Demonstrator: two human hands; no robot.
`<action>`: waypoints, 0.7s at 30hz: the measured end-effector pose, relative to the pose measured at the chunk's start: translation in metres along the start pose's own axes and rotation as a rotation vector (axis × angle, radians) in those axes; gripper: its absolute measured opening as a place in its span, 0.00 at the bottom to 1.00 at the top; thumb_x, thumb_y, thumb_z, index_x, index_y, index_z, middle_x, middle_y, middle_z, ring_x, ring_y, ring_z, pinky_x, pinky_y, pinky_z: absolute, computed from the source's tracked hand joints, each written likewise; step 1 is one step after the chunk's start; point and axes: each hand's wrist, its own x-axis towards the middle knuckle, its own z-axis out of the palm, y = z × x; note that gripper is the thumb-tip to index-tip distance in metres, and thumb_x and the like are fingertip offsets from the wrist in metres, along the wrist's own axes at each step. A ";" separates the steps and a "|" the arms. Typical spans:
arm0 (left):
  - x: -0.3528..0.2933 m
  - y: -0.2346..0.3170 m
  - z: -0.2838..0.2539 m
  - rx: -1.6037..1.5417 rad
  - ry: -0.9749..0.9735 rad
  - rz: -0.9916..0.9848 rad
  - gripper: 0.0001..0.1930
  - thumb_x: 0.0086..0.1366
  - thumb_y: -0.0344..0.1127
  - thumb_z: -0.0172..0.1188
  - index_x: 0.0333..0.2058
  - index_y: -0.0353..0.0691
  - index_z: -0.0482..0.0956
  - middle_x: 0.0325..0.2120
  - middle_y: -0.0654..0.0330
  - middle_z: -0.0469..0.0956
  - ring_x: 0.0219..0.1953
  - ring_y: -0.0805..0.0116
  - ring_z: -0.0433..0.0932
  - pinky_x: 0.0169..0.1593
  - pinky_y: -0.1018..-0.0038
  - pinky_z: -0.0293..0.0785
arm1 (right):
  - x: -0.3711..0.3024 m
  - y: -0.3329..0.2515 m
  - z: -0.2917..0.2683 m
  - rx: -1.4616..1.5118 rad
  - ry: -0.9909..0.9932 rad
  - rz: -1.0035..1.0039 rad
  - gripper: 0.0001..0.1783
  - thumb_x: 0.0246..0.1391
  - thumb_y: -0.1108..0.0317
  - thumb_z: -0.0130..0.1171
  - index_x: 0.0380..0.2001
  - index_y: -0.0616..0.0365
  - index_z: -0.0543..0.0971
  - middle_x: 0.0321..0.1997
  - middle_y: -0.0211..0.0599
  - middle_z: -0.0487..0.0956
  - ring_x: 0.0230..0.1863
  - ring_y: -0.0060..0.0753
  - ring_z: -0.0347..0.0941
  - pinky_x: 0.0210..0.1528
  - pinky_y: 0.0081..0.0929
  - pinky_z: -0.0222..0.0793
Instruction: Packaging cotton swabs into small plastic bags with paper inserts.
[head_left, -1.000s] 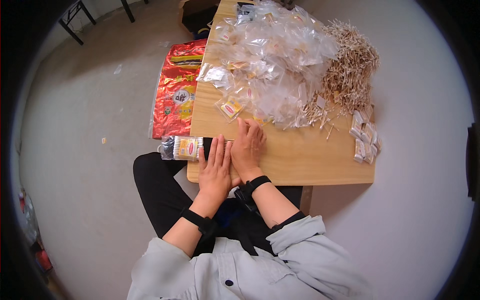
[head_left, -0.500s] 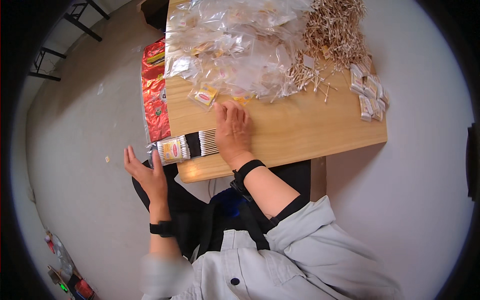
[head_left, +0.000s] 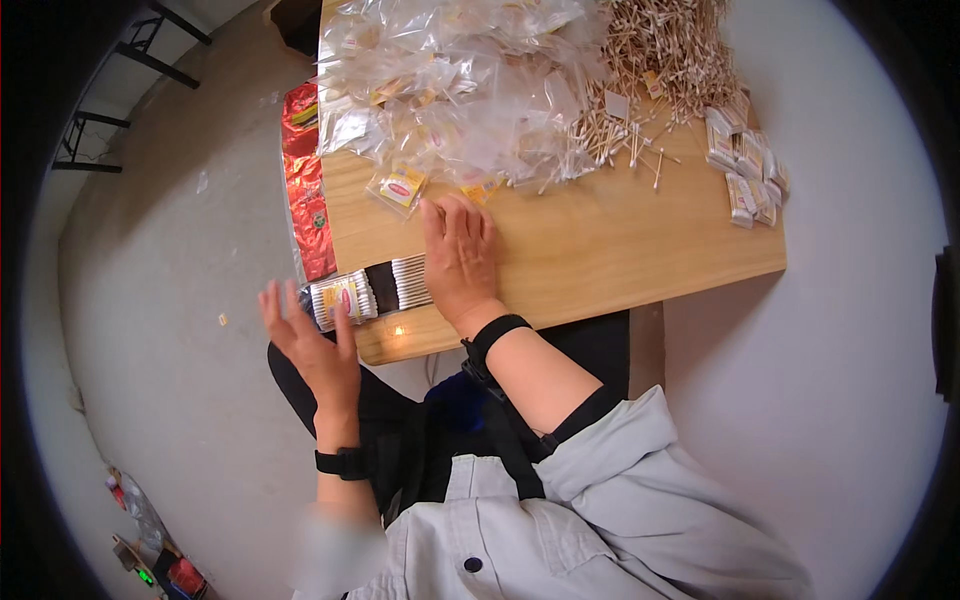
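Note:
My left hand (head_left: pixel 312 348) is raised beside the table's left corner, fingers spread and holding nothing. Its thumb overlaps a bundle of cotton swabs (head_left: pixel 358 300) with a yellow-and-white label card (head_left: pixel 340 302), in what looks like clear wrapping. To the right, past a dark strip (head_left: pixel 382 287), lies a row of cotton swabs (head_left: pixel 411 281) side by side. My right hand (head_left: pixel 462 255) rests on the tabletop at that row's right end, covering part of it. Its fingers lie side by side, slightly bent, with the tips and thumb hidden.
Beyond my hands are heaped clear plastic bags (head_left: pixel 470 90) and a small labelled packet (head_left: pixel 400 188). A pile of loose swabs (head_left: pixel 670 60) lies far right, near stacked swab packs (head_left: pixel 748 180). Red packaging (head_left: pixel 305 180) hangs along the left edge of the wooden table (head_left: pixel 600 240).
My left hand has moved slightly right, over the labelled bundle's near edge, with its fingers more spread. The right hand keeps its place on the row. The whole view has shifted slightly.

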 end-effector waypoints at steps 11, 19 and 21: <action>-0.007 0.052 0.029 0.171 -0.498 0.312 0.32 0.61 0.25 0.54 0.65 0.39 0.60 0.68 0.56 0.57 0.72 0.57 0.50 0.70 0.48 0.41 | 0.001 -0.003 0.002 -0.006 0.004 0.011 0.27 0.53 0.67 0.51 0.57 0.59 0.65 0.55 0.42 0.67 0.64 0.43 0.59 0.67 0.44 0.51; -0.013 0.055 0.029 0.168 -0.508 0.296 0.33 0.64 0.39 0.54 0.67 0.38 0.57 0.69 0.54 0.54 0.72 0.61 0.48 0.70 0.47 0.29 | 0.000 -0.001 0.005 -0.055 0.004 0.002 0.28 0.53 0.66 0.52 0.59 0.59 0.65 0.56 0.41 0.67 0.65 0.43 0.59 0.68 0.44 0.50; -0.016 0.055 0.027 0.191 -0.559 0.268 0.39 0.63 0.52 0.55 0.67 0.38 0.55 0.70 0.56 0.50 0.73 0.63 0.45 0.70 0.47 0.26 | 0.000 -0.003 0.007 -0.069 0.005 -0.003 0.28 0.53 0.66 0.52 0.58 0.60 0.65 0.57 0.42 0.67 0.65 0.43 0.59 0.67 0.44 0.50</action>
